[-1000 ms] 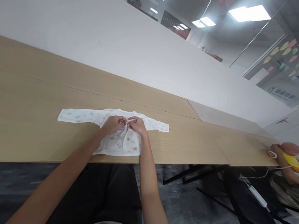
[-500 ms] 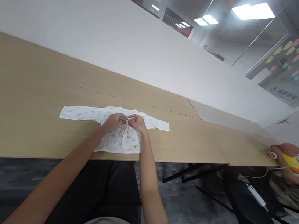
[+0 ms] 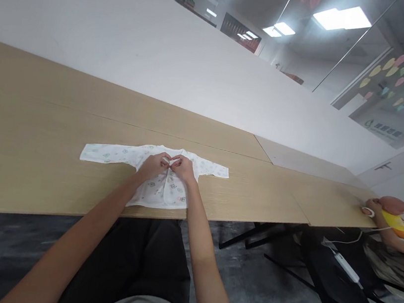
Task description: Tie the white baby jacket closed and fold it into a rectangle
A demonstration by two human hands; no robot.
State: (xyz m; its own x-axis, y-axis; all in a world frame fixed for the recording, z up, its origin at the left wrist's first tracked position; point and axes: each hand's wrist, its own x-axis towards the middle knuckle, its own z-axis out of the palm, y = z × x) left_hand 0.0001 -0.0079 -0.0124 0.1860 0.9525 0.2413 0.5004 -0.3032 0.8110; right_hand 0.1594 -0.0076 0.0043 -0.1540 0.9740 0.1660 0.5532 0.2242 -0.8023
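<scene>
A small white baby shirt (image 3: 158, 193) with a fine print lies spread on the wooden table (image 3: 34, 168), its sleeves stretched out to both sides. The hem lies close to the table's front edge. Over the upper front opening, my left hand (image 3: 155, 165) pinches one side of the fabric. My right hand (image 3: 182, 168) pinches the other side, and the fingertips of both hands nearly meet. Whatever small fastening lies between the fingers is hidden.
Behind the table runs a white wall (image 3: 142, 63) with glass above. At the far right a person's arm (image 3: 383, 224) rests at the table beside a roll of tape (image 3: 368, 212). A white power strip (image 3: 347, 268) lies on a black chair below.
My fingers have shifted slightly at the shirt's opening, and the fingertips now curl closer together a little lower on the front edges. The shirt stays in nearly the same place.
</scene>
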